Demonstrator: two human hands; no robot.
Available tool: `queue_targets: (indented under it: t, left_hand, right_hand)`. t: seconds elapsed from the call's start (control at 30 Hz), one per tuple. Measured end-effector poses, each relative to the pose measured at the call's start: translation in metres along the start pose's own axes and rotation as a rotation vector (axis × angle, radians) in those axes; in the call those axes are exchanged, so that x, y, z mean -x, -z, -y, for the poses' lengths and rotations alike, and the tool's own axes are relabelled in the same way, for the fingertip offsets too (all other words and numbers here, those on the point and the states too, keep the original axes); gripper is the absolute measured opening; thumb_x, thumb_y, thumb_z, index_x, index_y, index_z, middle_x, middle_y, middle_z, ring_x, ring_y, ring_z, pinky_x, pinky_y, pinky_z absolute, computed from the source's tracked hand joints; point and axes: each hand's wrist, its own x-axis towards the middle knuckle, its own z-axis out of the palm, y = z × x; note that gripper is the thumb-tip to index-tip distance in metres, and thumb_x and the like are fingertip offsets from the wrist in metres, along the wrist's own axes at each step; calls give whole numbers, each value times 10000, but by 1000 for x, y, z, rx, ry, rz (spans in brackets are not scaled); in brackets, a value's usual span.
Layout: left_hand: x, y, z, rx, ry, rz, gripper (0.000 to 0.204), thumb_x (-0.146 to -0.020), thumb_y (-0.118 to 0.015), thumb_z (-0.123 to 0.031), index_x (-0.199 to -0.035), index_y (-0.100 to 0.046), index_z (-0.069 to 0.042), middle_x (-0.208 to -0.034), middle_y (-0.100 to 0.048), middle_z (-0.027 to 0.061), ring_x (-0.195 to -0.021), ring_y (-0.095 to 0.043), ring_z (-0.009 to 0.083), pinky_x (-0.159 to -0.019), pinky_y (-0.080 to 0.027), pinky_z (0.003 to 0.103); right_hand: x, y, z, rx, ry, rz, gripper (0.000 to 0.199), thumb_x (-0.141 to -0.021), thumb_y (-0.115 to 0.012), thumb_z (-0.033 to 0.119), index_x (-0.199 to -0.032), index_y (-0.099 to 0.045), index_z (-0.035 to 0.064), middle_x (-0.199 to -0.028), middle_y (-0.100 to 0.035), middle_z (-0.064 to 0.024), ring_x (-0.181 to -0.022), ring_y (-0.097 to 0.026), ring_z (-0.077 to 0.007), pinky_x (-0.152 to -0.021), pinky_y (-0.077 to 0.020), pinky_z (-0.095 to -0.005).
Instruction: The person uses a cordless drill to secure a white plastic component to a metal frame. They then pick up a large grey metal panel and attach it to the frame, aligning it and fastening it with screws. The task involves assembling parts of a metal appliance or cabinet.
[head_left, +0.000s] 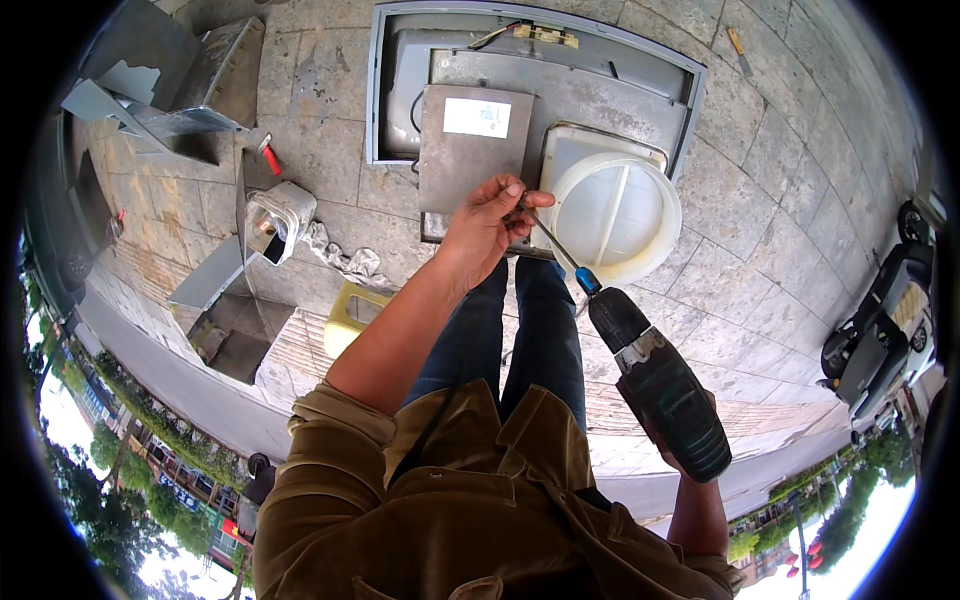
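Observation:
A dark cordless drill [672, 405] is in my right hand [670, 456], which is closed round its handle and mostly hidden behind the drill body. From its chuck, past a blue collar [588, 280], a long thin driver bit [557, 248] points up and left. My left hand [485, 228] pinches the tip of the bit between thumb and fingers; whether a small screw is there too, I cannot tell. Just beyond my left hand lies a flat grey metal box [474, 150] with a white label. Beside it, a round white plastic tub [664, 230] stands close to the bit.
The box and tub rest on a large grey metal cabinet panel [600, 85] on the paving. To the left are a white bucket [290, 205], a crumpled rag [345, 262], a yellow stool [345, 318], a red-handled tool [269, 157] and bent sheet metal [232, 80]. A scraper [738, 45] lies far right.

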Motion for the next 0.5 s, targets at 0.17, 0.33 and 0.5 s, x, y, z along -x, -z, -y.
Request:
queue_targets:
  t: [0.17, 0.33, 0.5]
  left_hand:
    - [-1, 4, -14, -110, 74, 29, 103, -959, -471, -185, -903, -518, -113, -1002, -649, 112, -699, -521, 85, -652, -437, 214]
    - [3, 10, -22, 13, 107, 162, 91, -957, -467, -162, -939, -522, -91, -1028, -644, 114, -698, -486, 86, -654, -425, 219]
    - [0, 6, -14, 113, 67, 165, 116, -960, -464, -160, -937, -536, -72, -1036, -637, 118, -690, -481, 82, -635, -425, 208]
  right_hand:
    - [-22, 9, 13, -456, -340, 25, 167, -724, -694, 103, -866, -643, 33, -761, -644, -60, -687, -612, -159, -614, -472, -279]
    - [-28, 12, 24, -363, -174, -92, 172, -700, -709, 118, -845, -643, 54, -735, -631, -62, -663, -606, -186, -586, -467, -287]
    - [-24, 4, 22, -319, -287, -7, 173, -728, -689, 130, -867, -631, 45, -794, -629, -83, -706, -610, -226, -608, -474, -317]
